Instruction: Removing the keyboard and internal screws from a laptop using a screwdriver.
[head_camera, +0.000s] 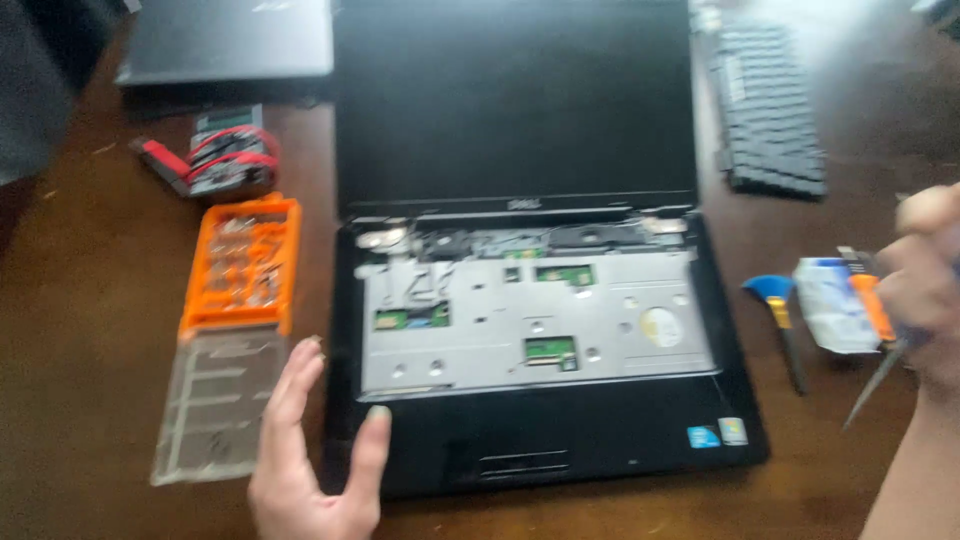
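Currently mid-teardown: black laptop with keyboard removed (530, 330) sits open on brown wooden counter (90, 330); left hand (315, 455) grip open, steadying its front-left corner; right hand (925, 285) grip closed around orange-handled screwdriver (878, 330); next likely palmrest screws

A dark brown wooden table (90, 300) is carrying everything here. A black laptop (540, 440) with its keyboard removed is lying open at the middle, reaching toward the near edge. An orange bit case (243, 262) with its clear lid (212, 405) folded out is sitting just beside it on the left. A red-wired part (215, 160) and a second closed laptop (228, 42) are lying toward the far left corner. The detached keyboard (768, 110) is resting toward the far right corner; a blue pry tool (778, 300) and a white packet (832, 305) are lying near the right edge.
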